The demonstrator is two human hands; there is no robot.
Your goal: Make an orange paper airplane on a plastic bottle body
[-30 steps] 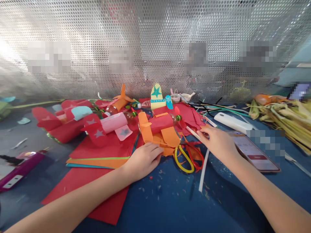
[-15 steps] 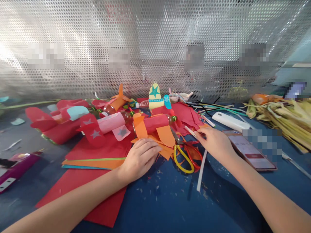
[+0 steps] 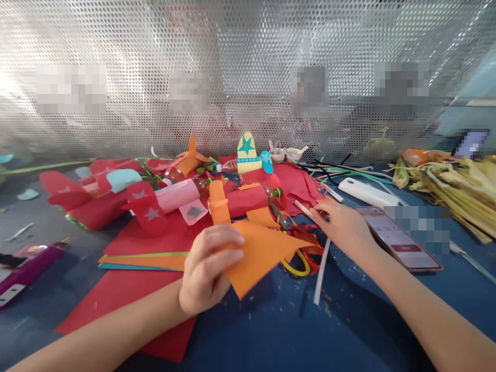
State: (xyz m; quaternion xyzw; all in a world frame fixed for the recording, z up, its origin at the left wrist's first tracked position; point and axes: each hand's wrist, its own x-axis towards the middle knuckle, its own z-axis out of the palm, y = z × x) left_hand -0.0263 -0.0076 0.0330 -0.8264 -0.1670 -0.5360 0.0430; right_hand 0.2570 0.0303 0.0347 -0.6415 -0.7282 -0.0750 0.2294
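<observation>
My left hand [image 3: 211, 266] pinches a piece of orange paper [image 3: 263, 258], lifted above the blue table and tilted toward me. My right hand [image 3: 341, 225] is closed on a thin white strip [image 3: 303, 208], one end sticking out past the fingertips; another white length hangs below the hand. Behind the orange paper lies a plastic bottle wrapped in red paper [image 3: 247, 201] with orange fins and a green cap. Scissors with yellow and red handles [image 3: 297, 264] are partly hidden under the orange paper's right tip.
Red paper sheets [image 3: 127, 305] lie beneath my left forearm. Other paper-covered bottles [image 3: 176, 196] stand at the left and back. To the right are a phone [image 3: 403, 240], a white glue-gun-like tool [image 3: 368, 192] and dry husks [image 3: 453, 191]. A purple object [image 3: 31, 268] sits far left.
My left hand has picked up the orange paper from beside the red bottle and drawn it up and toward me. My right hand has stayed put with the strip.
</observation>
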